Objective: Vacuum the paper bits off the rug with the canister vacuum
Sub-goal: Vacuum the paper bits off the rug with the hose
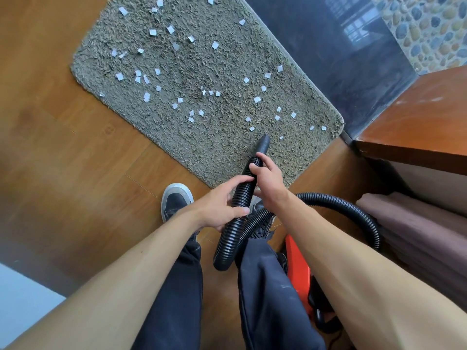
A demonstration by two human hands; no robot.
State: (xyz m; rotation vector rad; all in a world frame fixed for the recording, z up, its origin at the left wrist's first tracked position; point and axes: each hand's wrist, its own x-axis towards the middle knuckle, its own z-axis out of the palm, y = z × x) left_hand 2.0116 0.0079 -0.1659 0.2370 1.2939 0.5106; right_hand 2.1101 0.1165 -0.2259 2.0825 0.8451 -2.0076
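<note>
A wood floor (75,147) carries a grey shaggy rug (214,137) strewn with white paper bits (146,97). The left hand (222,205) curls round the black ribbed hose (241,195). The right hand (269,178) grips it higher up, just behind the nozzle (262,145). The nozzle slants away from the person, tip at the rug's near right part. The orange canister (298,263) sits beside the right leg, below a brown table (417,117).
</note>
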